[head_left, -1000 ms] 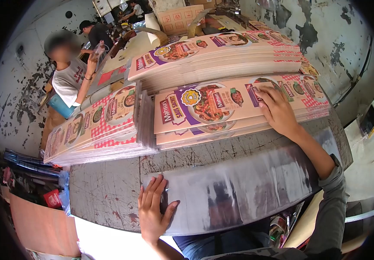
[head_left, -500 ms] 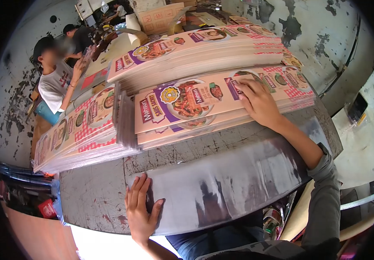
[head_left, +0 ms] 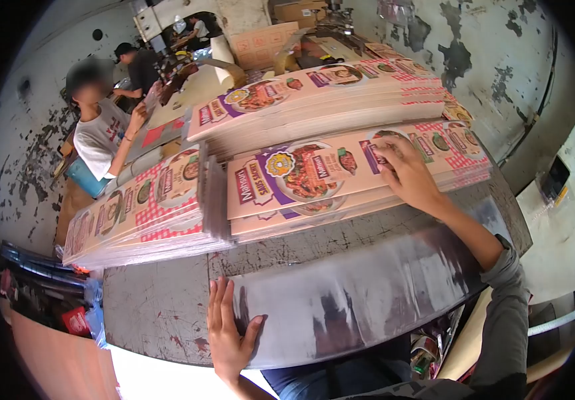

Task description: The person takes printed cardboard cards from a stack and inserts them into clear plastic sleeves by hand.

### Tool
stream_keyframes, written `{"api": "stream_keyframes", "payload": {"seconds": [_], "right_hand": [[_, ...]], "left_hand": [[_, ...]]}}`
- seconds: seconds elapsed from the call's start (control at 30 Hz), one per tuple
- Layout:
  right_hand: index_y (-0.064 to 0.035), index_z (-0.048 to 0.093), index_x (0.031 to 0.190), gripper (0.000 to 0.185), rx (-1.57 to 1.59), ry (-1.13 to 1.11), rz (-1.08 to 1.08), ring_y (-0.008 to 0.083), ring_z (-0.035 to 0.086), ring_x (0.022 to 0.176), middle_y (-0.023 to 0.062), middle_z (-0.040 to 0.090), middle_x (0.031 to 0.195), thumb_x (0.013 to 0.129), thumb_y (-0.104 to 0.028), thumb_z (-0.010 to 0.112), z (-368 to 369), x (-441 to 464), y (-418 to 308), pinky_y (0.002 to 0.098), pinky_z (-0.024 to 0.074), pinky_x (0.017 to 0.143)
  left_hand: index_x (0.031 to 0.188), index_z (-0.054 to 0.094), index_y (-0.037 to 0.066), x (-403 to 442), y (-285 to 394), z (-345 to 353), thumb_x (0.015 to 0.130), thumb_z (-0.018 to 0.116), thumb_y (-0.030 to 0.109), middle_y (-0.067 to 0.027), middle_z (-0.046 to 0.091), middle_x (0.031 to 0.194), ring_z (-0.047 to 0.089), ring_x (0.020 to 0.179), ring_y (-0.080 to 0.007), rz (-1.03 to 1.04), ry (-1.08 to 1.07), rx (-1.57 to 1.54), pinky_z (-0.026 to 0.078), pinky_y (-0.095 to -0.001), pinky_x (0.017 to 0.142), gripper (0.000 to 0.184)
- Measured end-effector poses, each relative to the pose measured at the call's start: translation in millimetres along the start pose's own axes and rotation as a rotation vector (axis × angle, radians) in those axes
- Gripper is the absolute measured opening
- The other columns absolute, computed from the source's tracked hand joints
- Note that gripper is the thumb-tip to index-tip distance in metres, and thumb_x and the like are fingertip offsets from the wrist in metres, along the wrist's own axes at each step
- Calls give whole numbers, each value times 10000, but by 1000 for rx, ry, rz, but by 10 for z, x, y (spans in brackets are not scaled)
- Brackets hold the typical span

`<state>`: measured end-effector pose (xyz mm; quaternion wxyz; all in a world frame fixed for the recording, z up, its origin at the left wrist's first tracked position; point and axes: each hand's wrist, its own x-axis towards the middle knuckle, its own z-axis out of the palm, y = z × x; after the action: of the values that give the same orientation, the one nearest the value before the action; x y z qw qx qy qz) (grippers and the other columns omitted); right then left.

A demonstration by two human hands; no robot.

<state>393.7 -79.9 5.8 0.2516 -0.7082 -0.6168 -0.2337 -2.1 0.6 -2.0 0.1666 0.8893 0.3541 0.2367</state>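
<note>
My left hand (head_left: pixel 233 333) lies flat at the left end of a stack of clear plastic sleeves (head_left: pixel 367 293), fingers stretched out and thumb apart. The long, shiny stack runs along the table's near edge. Beyond it lies a pile of printed cardboard sheets (head_left: pixel 261 180) with food pictures and the word "Mansun". On the top sheet, right of its middle, rests my right hand (head_left: pixel 411 177), fingers spread and slightly bent, not wrapped round anything. The top sheet sits a little askew over the ones below.
A taller stack of printed sheets (head_left: pixel 327 107) stands behind. To the left are plastic-wrapped printed sheets (head_left: pixel 137 207). The scratched grey table (head_left: pixel 154 307) shows in front. A co-worker in a white shirt (head_left: pixel 101 137) is at far left, other people behind. A phone (head_left: pixel 555 179) lies at right.
The view has tilted, so the whole scene sits lower and slightly further right. Both hands keep nearly the same places on the sleeves and the printed sheet.
</note>
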Motion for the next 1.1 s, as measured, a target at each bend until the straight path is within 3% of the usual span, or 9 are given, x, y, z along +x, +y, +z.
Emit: {"api": "stream_keyframes", "payload": {"seconds": [0.2,0.27,0.4,0.47,0.57,0.6,0.8,1.03,1.1], "right_hand": [[0,520,1135,381,-86,111,-38,352,500,1048,158,419,1280,787,-131,605,8,588,182,432,402,902],[-4,522,1147,413,-285,268,-174,338,512,1048,150,472,1247,782,-168,627,-16,878,246,429,409,902],[-9,524,1162,439,-178,221,-51,305,517,1061,141,543,1167,785,-207,634,402,989,466,411,398,925],[-19,535,1161,409,-352,442,-76,269,518,1071,129,587,1099,804,-202,610,551,957,426,399,393,926],[-25,557,1119,337,-259,394,95,257,527,1047,118,585,1087,820,-178,583,513,1023,264,392,402,894],[-35,580,1032,239,-248,423,108,240,535,989,88,590,1011,816,-138,566,537,1043,272,387,404,823],[-71,573,904,134,-353,424,101,207,522,913,54,547,873,783,-127,561,532,1124,305,372,363,763],[-88,573,884,137,-457,468,35,202,513,901,41,528,864,748,-104,571,439,1064,276,373,359,772],[-81,532,878,245,-431,457,29,224,497,901,60,496,879,687,-123,680,416,1070,234,369,346,758]], "left_hand": [[1284,438,-11,-8,-40,12,803,651,336,-197,435,1337,323,1298,-393,30,-5,14,310,-475,1028,631],[1278,446,-7,3,-33,5,801,653,332,-194,442,1333,327,1295,-393,28,3,12,312,-474,1026,622],[1255,473,-2,-3,-35,13,800,651,306,-179,463,1319,340,1290,-388,11,9,-33,314,-470,1022,578],[1242,485,-4,-5,-30,4,801,648,294,-176,468,1315,342,1290,-385,13,-3,-28,313,-469,1022,557],[1215,513,-3,-10,-15,1,803,641,267,-169,477,1309,343,1291,-380,6,-12,-39,309,-465,1024,509],[1215,517,3,-7,5,-13,802,632,241,-170,478,1310,329,1298,-383,4,-14,-32,324,-471,1027,490],[1204,525,-3,53,35,-25,788,624,188,-175,480,1305,315,1305,-388,-9,-13,-11,338,-477,1029,468],[1203,527,2,31,33,-24,811,610,217,-168,483,1301,322,1303,-380,4,-18,13,326,-474,1036,455],[1200,529,5,23,15,-11,802,626,240,-163,487,1298,335,1294,-384,7,-17,4,315,-471,1031,472]]}}
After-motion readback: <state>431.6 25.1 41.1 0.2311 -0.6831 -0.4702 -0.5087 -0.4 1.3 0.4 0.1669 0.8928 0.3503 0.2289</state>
